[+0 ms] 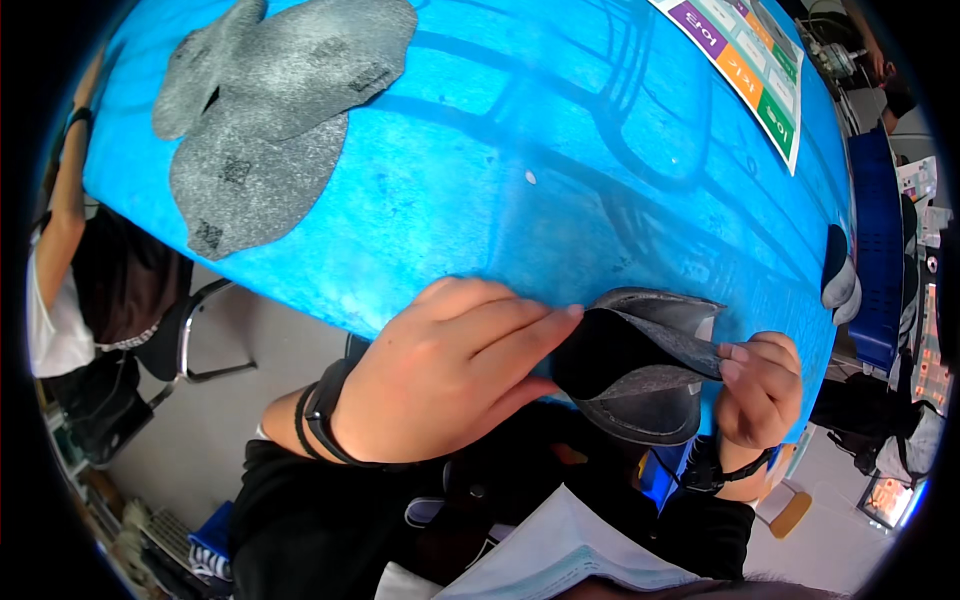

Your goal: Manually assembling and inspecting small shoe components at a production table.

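Near the table's front edge I hold a grey and black pouch-like fabric piece [640, 370] whose dark inside gapes open. My left hand [465, 365] grips its left end, fingertips on the upper edge and thumb lower down. With thumb and forefinger, my right hand [760, 385] pinches the right tip of a grey flap. Small pale tabs show at the piece's right side. Several flat grey felt-like pieces [260, 150] with rounded outlines overlap at the far left of the table, dark square patches on some.
A blue cover lies over the table [450, 210]. At the far right is a printed sheet with coloured blocks [755, 85]. Small grey pads [840, 275] sit at the right edge, beside a blue crate [872, 250]. Another person's arm [68, 190] and a chair [215, 370] are at left.
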The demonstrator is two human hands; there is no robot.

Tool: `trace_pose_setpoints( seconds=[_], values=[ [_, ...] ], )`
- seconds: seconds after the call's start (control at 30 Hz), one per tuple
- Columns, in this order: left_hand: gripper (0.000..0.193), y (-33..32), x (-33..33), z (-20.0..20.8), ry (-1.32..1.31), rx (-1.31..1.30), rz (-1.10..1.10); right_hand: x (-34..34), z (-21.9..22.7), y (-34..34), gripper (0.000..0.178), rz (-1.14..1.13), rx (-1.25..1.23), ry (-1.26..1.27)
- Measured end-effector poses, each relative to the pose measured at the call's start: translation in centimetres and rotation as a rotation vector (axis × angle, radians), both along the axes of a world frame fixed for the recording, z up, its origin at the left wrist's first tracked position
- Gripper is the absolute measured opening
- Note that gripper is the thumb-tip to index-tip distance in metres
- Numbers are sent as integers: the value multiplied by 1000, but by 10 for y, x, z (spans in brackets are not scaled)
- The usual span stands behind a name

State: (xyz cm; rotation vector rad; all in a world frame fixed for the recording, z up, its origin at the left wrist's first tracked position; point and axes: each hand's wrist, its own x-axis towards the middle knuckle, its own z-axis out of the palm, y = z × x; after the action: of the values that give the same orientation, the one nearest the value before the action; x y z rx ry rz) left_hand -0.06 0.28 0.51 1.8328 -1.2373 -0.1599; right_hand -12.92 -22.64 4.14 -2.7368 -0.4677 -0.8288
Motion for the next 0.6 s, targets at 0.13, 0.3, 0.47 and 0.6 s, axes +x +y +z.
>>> trace_pose_setpoints(
  seconds=[0.13,0.3,0.47,0.6],
  values=[
    [40,-2,3,0,82,-105,-55,0,0,0,23,6,2,-8],
    [20,-4,1,-6,-215,-99,-214,1,1,1,24,16,7,7],
    [13,3,1,3,-292,-1,-137,-1,3,1,25,12,12,10],
    [24,1,4,14,-341,-63,-59,1,3,2,27,39,16,12]
  ],
)
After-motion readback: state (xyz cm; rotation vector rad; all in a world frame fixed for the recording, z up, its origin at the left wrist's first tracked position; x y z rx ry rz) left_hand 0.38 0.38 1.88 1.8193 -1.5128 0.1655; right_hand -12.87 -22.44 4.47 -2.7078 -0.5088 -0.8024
